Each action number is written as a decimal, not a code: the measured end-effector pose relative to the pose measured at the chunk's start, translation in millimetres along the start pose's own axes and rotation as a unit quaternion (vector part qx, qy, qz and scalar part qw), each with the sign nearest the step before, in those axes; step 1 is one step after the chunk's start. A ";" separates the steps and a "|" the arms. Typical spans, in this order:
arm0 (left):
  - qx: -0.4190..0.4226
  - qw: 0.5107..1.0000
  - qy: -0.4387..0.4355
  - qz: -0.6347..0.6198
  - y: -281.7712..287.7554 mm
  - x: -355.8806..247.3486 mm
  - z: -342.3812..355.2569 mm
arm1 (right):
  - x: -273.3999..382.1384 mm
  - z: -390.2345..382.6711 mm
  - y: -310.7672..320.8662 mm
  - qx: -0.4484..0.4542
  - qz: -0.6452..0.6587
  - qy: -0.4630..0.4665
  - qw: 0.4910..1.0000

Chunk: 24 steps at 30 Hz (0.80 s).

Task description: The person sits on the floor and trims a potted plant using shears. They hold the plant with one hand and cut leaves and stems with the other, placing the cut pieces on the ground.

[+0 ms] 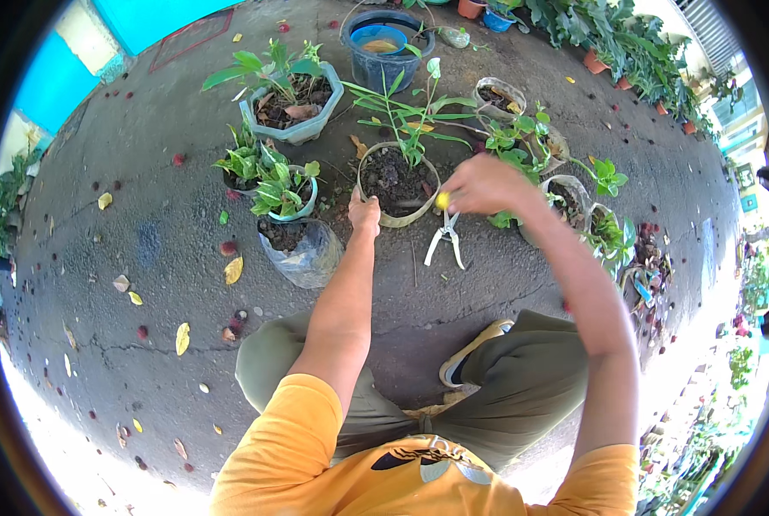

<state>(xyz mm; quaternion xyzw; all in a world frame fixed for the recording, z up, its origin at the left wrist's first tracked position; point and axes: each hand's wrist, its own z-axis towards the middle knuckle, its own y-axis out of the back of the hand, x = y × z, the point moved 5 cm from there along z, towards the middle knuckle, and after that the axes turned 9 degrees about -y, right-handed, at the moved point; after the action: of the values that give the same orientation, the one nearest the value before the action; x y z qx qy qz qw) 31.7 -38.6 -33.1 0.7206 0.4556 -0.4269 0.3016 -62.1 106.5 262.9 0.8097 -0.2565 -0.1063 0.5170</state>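
A round, pale-rimmed pot of dark soil stands in front of me, with a narrow-leaved green plant growing at its far side. My left hand grips the pot's near left rim. At the right rim, my right hand is closed round a small yellow-handled tool. Motion blurs this tool, and a greyish streak runs from it over the soil; its working end is unclear. White-handled pruning shears lie on the ground just below my right hand, handles toward me.
Left of the pot are an octagonal planter, a small potted plant and a soil-filled plastic bag. Behind stands a black bucket holding a blue container. Several potted plants line the right. Fallen leaves dot the pavement.
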 end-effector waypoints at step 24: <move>0.046 0.973 -0.075 0.211 6.8 -9.5 -33.7 | 7.7 -17.9 -105.6 0.046 0.079 -0.048 0.995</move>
<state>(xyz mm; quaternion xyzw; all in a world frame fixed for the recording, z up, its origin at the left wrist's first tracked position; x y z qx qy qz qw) 47.3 -17.4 -9.1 0.7795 0.2491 -0.4266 0.3851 -15.5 151.7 177.3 0.8039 -0.3485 -0.0921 0.4731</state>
